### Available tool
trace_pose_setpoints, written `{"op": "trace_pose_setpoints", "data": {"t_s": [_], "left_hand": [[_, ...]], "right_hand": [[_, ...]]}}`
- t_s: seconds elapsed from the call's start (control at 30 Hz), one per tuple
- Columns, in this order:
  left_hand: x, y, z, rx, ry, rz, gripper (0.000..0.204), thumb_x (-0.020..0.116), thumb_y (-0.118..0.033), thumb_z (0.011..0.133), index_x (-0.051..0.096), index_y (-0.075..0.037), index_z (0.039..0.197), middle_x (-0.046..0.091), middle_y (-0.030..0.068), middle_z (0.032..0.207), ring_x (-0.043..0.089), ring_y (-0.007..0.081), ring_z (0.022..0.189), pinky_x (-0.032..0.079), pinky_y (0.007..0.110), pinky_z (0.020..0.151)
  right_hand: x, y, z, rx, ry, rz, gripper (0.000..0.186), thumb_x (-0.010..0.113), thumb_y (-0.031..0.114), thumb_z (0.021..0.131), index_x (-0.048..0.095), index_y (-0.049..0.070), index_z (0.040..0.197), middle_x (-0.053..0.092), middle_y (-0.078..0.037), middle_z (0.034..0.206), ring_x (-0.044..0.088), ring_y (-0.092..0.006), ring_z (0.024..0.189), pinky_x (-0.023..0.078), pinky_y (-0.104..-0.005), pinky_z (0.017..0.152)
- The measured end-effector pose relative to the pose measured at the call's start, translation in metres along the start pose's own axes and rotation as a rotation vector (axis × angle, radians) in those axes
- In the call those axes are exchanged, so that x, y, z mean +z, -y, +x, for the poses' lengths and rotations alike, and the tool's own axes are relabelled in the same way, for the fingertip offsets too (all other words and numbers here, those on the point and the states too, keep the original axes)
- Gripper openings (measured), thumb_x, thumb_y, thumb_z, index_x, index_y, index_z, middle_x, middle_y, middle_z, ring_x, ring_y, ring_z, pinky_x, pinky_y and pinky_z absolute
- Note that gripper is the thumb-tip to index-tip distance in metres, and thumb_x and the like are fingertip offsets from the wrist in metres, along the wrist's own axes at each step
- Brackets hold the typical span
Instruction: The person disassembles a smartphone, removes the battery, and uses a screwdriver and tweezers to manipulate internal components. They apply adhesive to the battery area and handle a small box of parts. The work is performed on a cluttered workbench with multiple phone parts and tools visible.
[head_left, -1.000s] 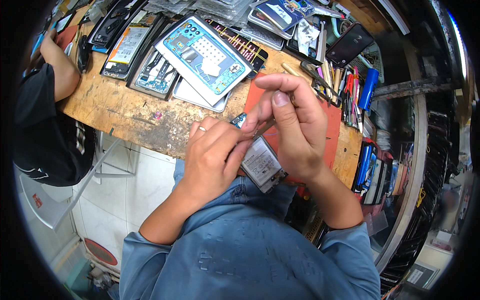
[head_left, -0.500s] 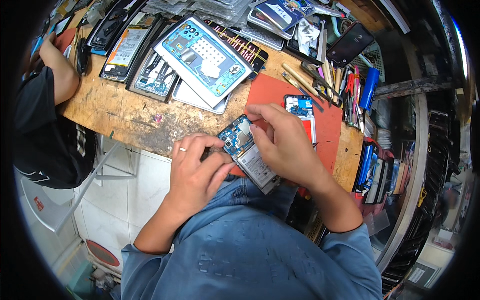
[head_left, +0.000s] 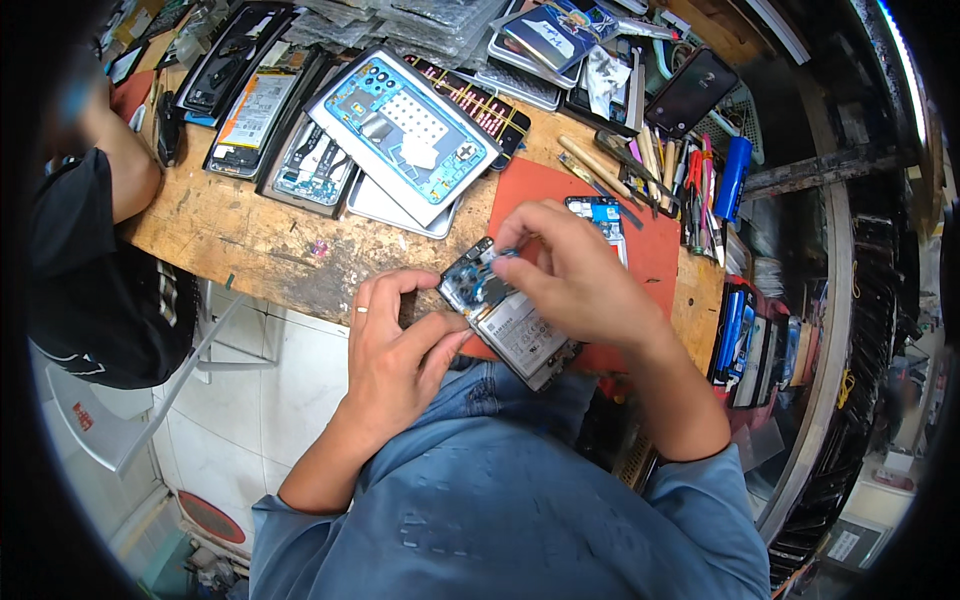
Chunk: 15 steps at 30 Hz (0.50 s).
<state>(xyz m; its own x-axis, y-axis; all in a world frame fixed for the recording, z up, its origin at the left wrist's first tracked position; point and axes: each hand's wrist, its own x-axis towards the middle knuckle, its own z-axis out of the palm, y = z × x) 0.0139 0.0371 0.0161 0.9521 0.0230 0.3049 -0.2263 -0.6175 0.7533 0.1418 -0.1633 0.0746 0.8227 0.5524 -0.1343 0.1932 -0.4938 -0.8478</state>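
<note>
An opened phone (head_left: 515, 335), its silver battery exposed, is tilted over the front edge of the red mat (head_left: 640, 260). My left hand (head_left: 395, 365) grips the phone's left edge with bent fingers. Across its upper right, my right hand (head_left: 575, 280) pinches a small blue circuit board (head_left: 498, 268), partly raised over the phone's dark upper section and blurred. Behind my right hand lies a second opened phone (head_left: 590, 208) with blue board showing, partly covered by the hand.
A white-and-blue board diagram (head_left: 400, 120) rests among opened phones (head_left: 250, 110). Tweezers and tools (head_left: 680, 180) crowd the right, beside a blue cylinder (head_left: 732, 175). At left, a co-worker's arm (head_left: 128, 170) is on the wooden bench (head_left: 220, 220), near a grey chair (head_left: 100, 410).
My right hand came down from above the phone, no longer showing a metal tool, and now pinches the board, which appears shifted up from where it lay. My left hand moved slightly left and down.
</note>
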Motion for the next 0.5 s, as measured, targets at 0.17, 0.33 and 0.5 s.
{"op": "trace_pose_setpoints", "data": {"t_s": [0.17,0.33,0.5], "left_hand": [[-0.007,0.004,0.004,-0.053,-0.126,-0.048,0.015,0.084,-0.007,0.09,0.081,-0.006,0.105,0.066,0.0133,0.12,0.062,0.0336,0.106,0.051,0.043,0.092],[-0.014,0.015,0.026,-0.012,-0.253,0.077,0.014,0.083,-0.003,0.09,0.08,-0.005,0.103,0.065,0.0116,0.104,0.062,0.0307,0.099,0.05,0.042,0.086],[-0.027,0.032,0.073,-0.007,-0.322,0.213,0.012,0.083,-0.006,0.09,0.081,-0.007,0.101,0.064,0.0087,0.094,0.063,0.0301,0.093,0.049,0.043,0.085]], "right_hand": [[-0.04,0.018,0.014,-0.026,-0.08,0.187,0.016,0.08,0.006,0.099,0.069,-0.001,0.107,0.071,-0.004,0.091,0.063,-0.009,0.076,0.054,-0.0298,0.068],[-0.072,0.058,0.056,-0.245,-0.174,-0.064,0.018,0.081,0.004,0.1,0.075,-0.002,0.116,0.066,0.006,0.087,0.058,-0.0013,0.078,0.046,-0.0207,0.066],[-0.074,0.091,0.094,-0.358,-0.176,-0.147,0.017,0.082,0.008,0.094,0.079,-0.005,0.106,0.073,-0.006,0.08,0.065,-0.0124,0.071,0.053,-0.0319,0.065]]}}
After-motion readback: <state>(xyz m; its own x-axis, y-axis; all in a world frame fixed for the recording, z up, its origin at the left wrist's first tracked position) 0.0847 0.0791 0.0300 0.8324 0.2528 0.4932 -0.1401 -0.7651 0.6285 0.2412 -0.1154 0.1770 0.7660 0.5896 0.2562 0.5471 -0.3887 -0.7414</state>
